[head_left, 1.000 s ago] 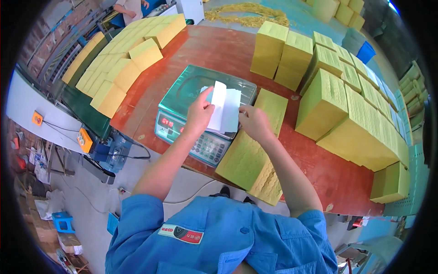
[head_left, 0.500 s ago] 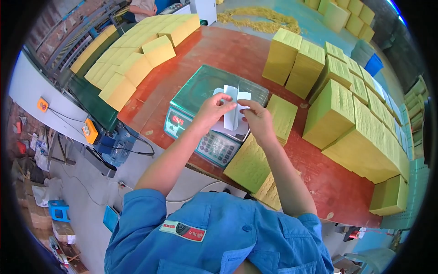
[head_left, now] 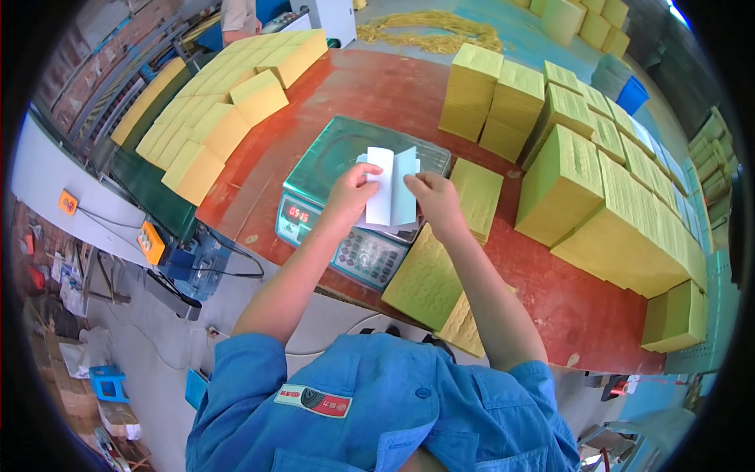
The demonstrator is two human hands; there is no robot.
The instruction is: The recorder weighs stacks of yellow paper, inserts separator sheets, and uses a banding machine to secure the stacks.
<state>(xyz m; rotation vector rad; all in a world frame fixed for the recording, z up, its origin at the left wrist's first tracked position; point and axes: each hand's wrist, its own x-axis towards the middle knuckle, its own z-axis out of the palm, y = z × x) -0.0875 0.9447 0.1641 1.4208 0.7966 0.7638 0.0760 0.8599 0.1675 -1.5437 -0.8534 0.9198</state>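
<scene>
Above the pan of a digital weighing scale (head_left: 324, 167) I hold a folded sheet of paper (head_left: 380, 208), its two leaves standing apart in a V. My left hand (head_left: 350, 197) pinches the white left leaf between thumb and fingers. The bluish right leaf is gripped at its edge by my right hand (head_left: 435, 203). More white paper lies beneath, partly hidden by the folded sheet and my hands. On the scale's front are a lit red display and a keypad. Touching or close by its right side lie stacks of yellow paper (head_left: 422, 285).
Yellow paper blocks (head_left: 211, 118) fill the table's far left. Tall yellow stacks (head_left: 562, 177) line the right side of the red table (head_left: 543, 287). A person (head_left: 238, 17) stands beyond the far left. Orange switch boxes (head_left: 151, 241) with cables sit left of the table.
The folded paper has opened wider, its leaves now spread apart. My hands have moved slightly further from each other, and the view has shifted a little.
</scene>
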